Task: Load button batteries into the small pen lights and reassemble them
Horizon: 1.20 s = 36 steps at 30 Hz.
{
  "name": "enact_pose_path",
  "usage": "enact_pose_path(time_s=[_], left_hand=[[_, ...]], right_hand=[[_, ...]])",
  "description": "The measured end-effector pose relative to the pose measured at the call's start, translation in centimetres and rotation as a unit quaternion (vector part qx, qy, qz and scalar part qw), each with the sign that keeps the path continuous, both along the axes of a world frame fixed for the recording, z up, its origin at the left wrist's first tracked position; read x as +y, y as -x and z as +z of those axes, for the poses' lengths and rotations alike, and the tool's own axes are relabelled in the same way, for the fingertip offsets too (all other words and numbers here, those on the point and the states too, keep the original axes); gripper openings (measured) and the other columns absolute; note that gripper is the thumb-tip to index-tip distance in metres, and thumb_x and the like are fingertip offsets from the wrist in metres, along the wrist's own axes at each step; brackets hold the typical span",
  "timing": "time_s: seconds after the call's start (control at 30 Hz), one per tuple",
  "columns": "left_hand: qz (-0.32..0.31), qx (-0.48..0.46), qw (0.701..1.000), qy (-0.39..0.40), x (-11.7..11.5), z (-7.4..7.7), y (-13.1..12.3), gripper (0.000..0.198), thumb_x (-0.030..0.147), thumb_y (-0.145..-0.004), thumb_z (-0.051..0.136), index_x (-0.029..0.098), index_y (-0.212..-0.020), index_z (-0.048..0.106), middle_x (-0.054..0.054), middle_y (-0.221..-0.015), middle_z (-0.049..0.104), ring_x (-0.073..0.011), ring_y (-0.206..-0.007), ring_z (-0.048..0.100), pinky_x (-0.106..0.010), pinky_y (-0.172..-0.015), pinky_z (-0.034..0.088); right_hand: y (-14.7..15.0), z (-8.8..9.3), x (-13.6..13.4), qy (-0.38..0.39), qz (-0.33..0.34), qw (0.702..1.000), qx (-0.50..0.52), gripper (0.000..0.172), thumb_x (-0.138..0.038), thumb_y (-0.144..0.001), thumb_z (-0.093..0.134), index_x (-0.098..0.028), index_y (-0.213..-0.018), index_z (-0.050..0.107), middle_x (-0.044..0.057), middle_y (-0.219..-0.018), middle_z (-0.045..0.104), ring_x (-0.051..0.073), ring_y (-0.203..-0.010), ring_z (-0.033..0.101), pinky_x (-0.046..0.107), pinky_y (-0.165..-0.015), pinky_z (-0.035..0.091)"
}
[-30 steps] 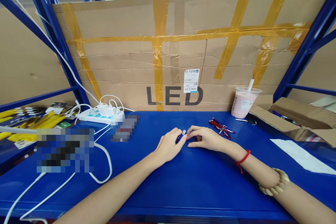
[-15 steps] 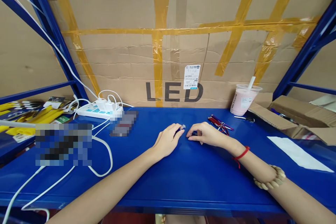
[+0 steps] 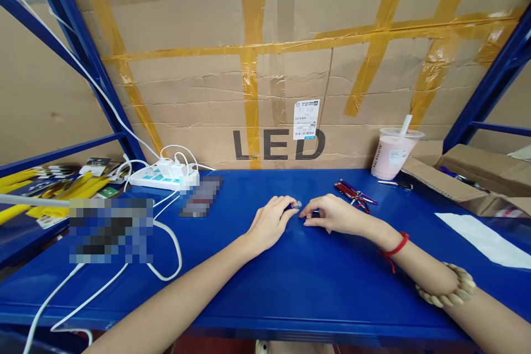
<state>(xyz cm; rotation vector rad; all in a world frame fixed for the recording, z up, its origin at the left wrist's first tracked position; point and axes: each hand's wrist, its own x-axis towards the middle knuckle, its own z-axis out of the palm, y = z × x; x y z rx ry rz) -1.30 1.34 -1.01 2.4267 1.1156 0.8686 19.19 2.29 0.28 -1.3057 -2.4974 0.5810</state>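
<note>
My left hand (image 3: pixel 271 221) is closed over the middle of the blue table (image 3: pixel 265 287), its thumb and fingers pinching a small shiny silvery piece (image 3: pixel 297 204) whose kind I cannot make out. Just to the right, my right hand (image 3: pixel 332 214) is curled, fingertips close to that piece but apart from it. Something small and dark shows under its fingers, too hidden to name. Beyond the right hand lie several red and purple pens (image 3: pixel 354 194), crossed over one another.
On the left are a white power strip (image 3: pixel 164 177), white cables (image 3: pixel 178 257) and yellow packaged items (image 3: pixel 70 196). At the right stand a pink drink cup (image 3: pixel 394 155) and an open cardboard box (image 3: pixel 450 180), with white paper (image 3: pixel 485 238) in front. Taped cardboard (image 3: pixel 199 94) forms the back.
The view has turned a little, so most things sit slightly shifted in the picture. Both hands stay close together, with the small silvery piece still in the left one.
</note>
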Motion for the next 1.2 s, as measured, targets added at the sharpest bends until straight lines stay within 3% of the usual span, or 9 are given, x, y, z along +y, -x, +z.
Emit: enact_pose_path(time_s=[0.13, 0.27, 0.37, 0.5, 0.6, 0.7, 0.83, 1.2], left_hand=[[-0.018, -0.053, 0.998, 0.014, 0.2, -0.1, 0.1, 0.014, 0.030, -0.092, 0.040, 0.023, -0.094, 0.052, 0.002, -0.092, 0.061, -0.0133, -0.086, 0.056, -0.024, -0.077, 0.042], [-0.029, -0.077, 0.996, 0.029, 0.3, 0.0, 0.1, 0.012, 0.035, -0.088, 0.049, 0.024, -0.090, 0.053, 0.004, -0.091, 0.062, -0.0129, -0.088, 0.057, -0.022, -0.074, 0.041], [-0.009, -0.060, 0.998, 0.015, 0.5, 0.0, 0.1, 0.014, 0.037, -0.085, 0.054, 0.024, -0.087, 0.055, 0.005, -0.085, 0.061, -0.0122, -0.081, 0.056, -0.021, -0.071, 0.040], [0.010, -0.030, 1.000, 0.001, 0.5, 0.0, 0.1, 0.016, 0.040, -0.083, 0.056, 0.024, -0.086, 0.059, 0.004, -0.079, 0.059, -0.0123, -0.075, 0.053, -0.021, -0.068, 0.038], [0.004, -0.019, 1.000, 0.003, 0.4, 0.0, 0.1, 0.014, 0.038, -0.085, 0.054, 0.025, -0.089, 0.059, 0.004, -0.080, 0.059, -0.0126, -0.075, 0.054, -0.021, -0.068, 0.038], [-0.001, -0.020, 1.000, 0.000, 0.3, 0.0, 0.1, 0.012, 0.034, -0.088, 0.050, 0.025, -0.090, 0.058, 0.004, -0.082, 0.060, -0.0128, -0.079, 0.055, -0.021, -0.068, 0.038], [0.008, -0.006, 1.000, -0.003, 0.3, -0.1, 0.0, 0.014, 0.035, -0.088, 0.049, 0.023, -0.087, 0.058, 0.004, -0.077, 0.058, -0.0124, -0.074, 0.055, -0.021, -0.065, 0.038], [0.005, 0.029, 1.000, -0.002, 0.4, -0.2, -0.2, 0.017, 0.038, -0.087, 0.051, 0.023, -0.088, 0.059, 0.003, -0.074, 0.061, -0.0141, -0.074, 0.055, -0.021, -0.063, 0.038]], right_hand=[[0.6, 0.5, -0.5, -0.087, -0.016, 0.995, -0.047, 0.023, -0.044, -0.079, 0.059, -0.024, -0.080, 0.070, -0.002, -0.085, 0.067, 0.006, -0.054, 0.058, 0.017, -0.054, 0.037], [0.7, 0.7, -0.8, -0.192, -0.013, 0.979, -0.068, 0.017, -0.038, -0.081, 0.059, -0.025, -0.079, 0.070, -0.003, -0.082, 0.067, 0.009, -0.068, 0.061, 0.017, -0.051, 0.033], [0.7, 0.7, -0.8, -0.278, -0.041, 0.960, 0.009, 0.019, -0.035, -0.084, 0.056, -0.023, -0.079, 0.070, -0.002, -0.082, 0.067, 0.006, -0.058, 0.058, 0.016, -0.049, 0.036], [1.1, 1.0, -1.3, -0.363, -0.056, 0.909, 0.198, 0.018, -0.030, -0.083, 0.057, -0.017, -0.084, 0.069, 0.002, -0.086, 0.067, 0.003, -0.051, 0.054, 0.015, -0.050, 0.044], [1.7, 1.0, -1.8, -0.354, -0.011, 0.901, 0.251, 0.015, -0.024, -0.084, 0.057, -0.015, -0.087, 0.068, 0.003, -0.087, 0.066, 0.002, -0.050, 0.053, 0.014, -0.047, 0.046], [1.8, 0.5, -1.9, -0.345, 0.036, 0.912, 0.218, 0.015, -0.024, -0.084, 0.056, -0.017, -0.089, 0.068, 0.003, -0.087, 0.065, 0.005, -0.062, 0.059, 0.015, -0.054, 0.049], [1.5, -0.2, -1.4, -0.357, 0.034, 0.916, 0.182, 0.016, -0.027, -0.085, 0.056, -0.020, -0.092, 0.069, 0.003, -0.091, 0.065, 0.008, -0.075, 0.061, 0.018, -0.066, 0.051], [1.4, -0.5, -1.2, -0.314, 0.016, 0.934, 0.169, 0.024, -0.037, -0.085, 0.054, -0.020, -0.082, 0.070, 0.003, -0.092, 0.063, 0.004, -0.057, 0.054, 0.017, -0.054, 0.045]])
